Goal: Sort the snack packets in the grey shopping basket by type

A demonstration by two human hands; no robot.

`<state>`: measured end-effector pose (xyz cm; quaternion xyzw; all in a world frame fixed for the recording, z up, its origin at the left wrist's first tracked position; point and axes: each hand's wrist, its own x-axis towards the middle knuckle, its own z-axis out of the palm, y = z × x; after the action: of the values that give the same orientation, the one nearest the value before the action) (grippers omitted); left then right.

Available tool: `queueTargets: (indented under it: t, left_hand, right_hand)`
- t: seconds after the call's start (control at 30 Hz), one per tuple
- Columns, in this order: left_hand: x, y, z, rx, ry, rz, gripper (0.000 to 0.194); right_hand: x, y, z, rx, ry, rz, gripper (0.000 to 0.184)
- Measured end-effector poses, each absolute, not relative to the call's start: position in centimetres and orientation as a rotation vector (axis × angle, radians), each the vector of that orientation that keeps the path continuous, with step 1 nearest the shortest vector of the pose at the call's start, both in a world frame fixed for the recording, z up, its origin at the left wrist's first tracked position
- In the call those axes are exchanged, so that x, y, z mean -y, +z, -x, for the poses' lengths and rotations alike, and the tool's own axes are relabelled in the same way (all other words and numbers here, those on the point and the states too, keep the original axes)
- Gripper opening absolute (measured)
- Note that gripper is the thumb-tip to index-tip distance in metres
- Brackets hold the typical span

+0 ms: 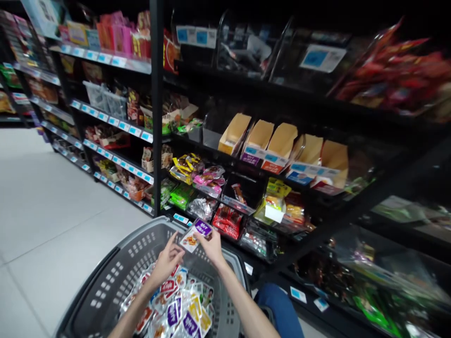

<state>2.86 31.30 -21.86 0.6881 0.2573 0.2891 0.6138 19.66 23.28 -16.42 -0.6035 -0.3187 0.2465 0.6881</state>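
Observation:
My right hand (212,246) pinches a small purple and white snack packet (192,239) by its right side, above the far part of the grey basket (116,263). A food picture shows on the packet's lower part. My left hand (168,262) is just left of the packet, fingers apart and partly bent, with nothing visible in it. Whether a fingertip touches the packet's edge I cannot tell. Beneath both hands, the basket holds a heap of small snack packets (172,312) in white, purple, red and yellow.
Black shelving carries several opened cardboard display boxes (260,134). Lower bins hold bagged snacks, including red packs (227,220) and green packs (181,195). A blue-clad knee (278,310) is right of the basket. Pale floor tiles (45,211) lie at the left.

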Motion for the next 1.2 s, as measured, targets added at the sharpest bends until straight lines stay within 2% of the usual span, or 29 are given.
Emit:
queueTargets:
  t: [0.07, 0.17, 0.27, 0.37, 0.43, 0.6, 0.87, 1.0, 1.07, 1.13, 1.2]
  left_hand:
    - [-31.6, -22.1, -2.6, -0.586, 0.661, -1.774, 0.070]
    - [-31.9, -22.4, -2.1, -0.532, 0.489, -2.138, 0.058]
    - [-32.2, -22.7, -1.8, -0.492, 0.269, -2.369, 0.055]
    - [-32.4, -23.0, -1.7, -0.503, 0.149, -2.455, 0.057]
    - [-32.7, -23.1, -1.7, -0.507, 0.132, -2.481, 0.057]
    - [-33.4, -24.3, -1.6, -0.521, 0.163, -2.523, 0.056]
    - [-33.8, -25.3, -1.3, -0.564, 0.122, -2.558, 0.058]
    - [-33.7, -23.9, -1.5, -0.603, 0.089, -2.556, 0.058]
    - [-33.6, -23.2, -1.7, -0.614, 0.087, -2.562, 0.057]
    - [-33.6, -22.9, -1.9, -0.620, 0.090, -2.573, 0.056]
    - [-33.7, -22.9, -2.1, -0.620, 0.093, -2.588, 0.056]
  right_hand:
    - [-22.9, -12.0, -21.5, 0.763, 0.432, 1.327, 0.037]
    - [-21.9, -2.7, -25.0, 0.907, 0.135, 1.273, 0.038]
    - [-21.6, 7.0, -29.5, 0.989, -0.318, 1.192, 0.056]
    - [-22.4, 14.3, -34.6, 1.002, -0.712, 1.156, 0.058]
    - [-23.1, 17.3, -37.9, 0.998, -0.842, 1.205, 0.057]
    - [-24.9, 19.3, -43.0, 1.006, -0.874, 1.500, 0.053]
    - [-28.0, 19.0, -43.2, 0.923, -0.717, 1.889, 0.053]
    - [-28.9, 19.0, -43.6, 0.882, -0.554, 2.190, 0.070]
    - [-28.9, 18.9, -44.0, 0.956, -0.606, 2.282, 0.076]
    - [-28.7, 18.9, -44.3, 1.104, -0.752, 2.268, 0.068]
    - [-28.6, 19.0, -44.4, 1.225, -0.877, 2.158, 0.046]
